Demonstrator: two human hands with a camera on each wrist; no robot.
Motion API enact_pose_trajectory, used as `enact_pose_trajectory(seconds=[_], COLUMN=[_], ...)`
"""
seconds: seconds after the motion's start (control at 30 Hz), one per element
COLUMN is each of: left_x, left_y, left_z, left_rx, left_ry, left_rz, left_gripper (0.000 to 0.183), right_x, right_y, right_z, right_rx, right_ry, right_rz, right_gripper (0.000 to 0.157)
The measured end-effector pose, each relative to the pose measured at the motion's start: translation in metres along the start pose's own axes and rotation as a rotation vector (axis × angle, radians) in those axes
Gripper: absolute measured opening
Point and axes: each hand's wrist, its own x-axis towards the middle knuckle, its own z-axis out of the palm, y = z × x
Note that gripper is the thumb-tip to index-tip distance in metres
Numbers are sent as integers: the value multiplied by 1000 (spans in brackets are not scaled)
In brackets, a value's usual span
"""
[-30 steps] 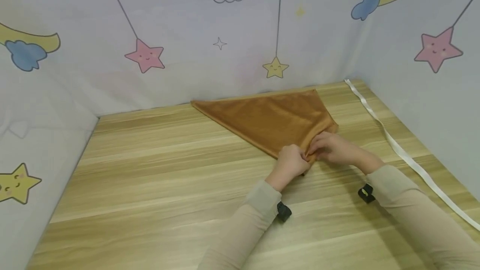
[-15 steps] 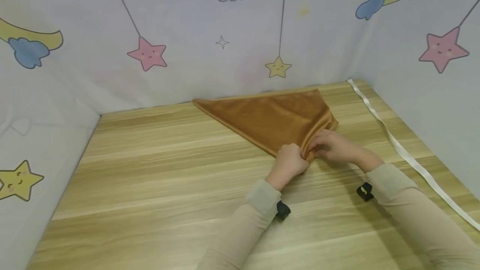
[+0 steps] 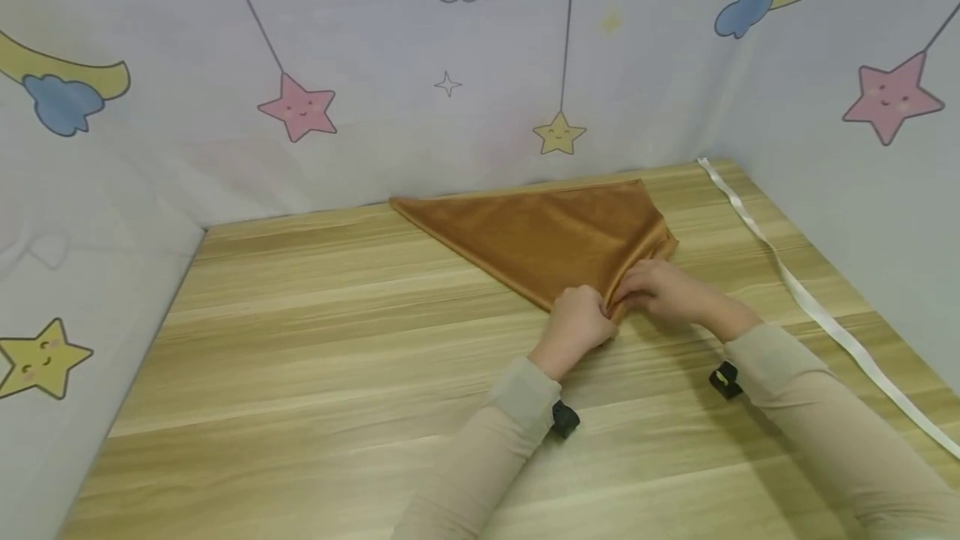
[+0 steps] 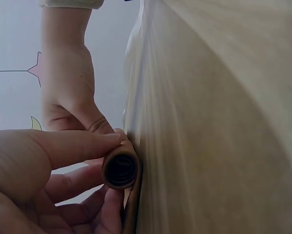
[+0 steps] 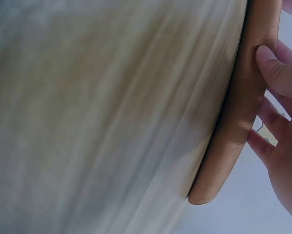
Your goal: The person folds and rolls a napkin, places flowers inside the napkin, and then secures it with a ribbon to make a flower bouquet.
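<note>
A brown satiny cloth (image 3: 525, 240) lies on the wooden table, with its near right edge turned up into a roll. In the left wrist view the round open end of the rolled edge (image 4: 120, 171) faces the camera. My left hand (image 3: 577, 323) holds that end, thumb on top and fingers curled beneath. Farther along the same edge, my right hand (image 3: 666, 294) pinches the roll between thumb and fingers. The right wrist view shows the roll (image 5: 234, 126) as a long tube, with the right thumb (image 5: 278, 73) pressed on it.
A white ribbon-like strip (image 3: 813, 311) runs down the right side of the wood-grain table (image 3: 315, 373). Pale fabric walls (image 3: 375, 40) printed with stars and moons enclose the back and sides; the cloth's far edge lies close to the back wall.
The cloth's near right edge has turned in a little more, and its dark tip below the left hand no longer shows. Both hands stay nearly in place; the head view shifts slightly.
</note>
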Motion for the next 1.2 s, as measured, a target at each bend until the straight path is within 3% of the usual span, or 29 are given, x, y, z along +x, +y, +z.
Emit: enact_pose_trajectory(seconds=[0.2, 0.33, 0.43, 0.6, 0.9, 1.1, 1.2], left_x=[1, 3, 3, 3, 4, 4, 5], left_y=[-2, -4, -5, -6, -6, -9, -12], left_z=[1, 1, 0, 0, -3, -5, -6], left_rx=[-35, 2, 2, -14, 32, -62, -103], left_ry=[27, 48, 34, 16, 32, 32, 27], left_rz=[-4, 8, -5, -20, 12, -50, -63], left_gripper=[47, 31, 27, 40, 29, 43, 35], right_x=[1, 1, 1, 4, 10, 12, 11], right_y=[-5, -6, -5, -2, -3, -4, -4], right_z=[-1, -1, 0, 2, 2, 2, 1], right_rx=[5, 7, 12, 10, 29, 43, 62], right_ry=[-22, -20, -37, -45, -63, -61, -61], right_rz=[80, 114, 122, 103, 144, 161, 177], right_gripper=[20, 20, 22, 22, 17, 18, 19])
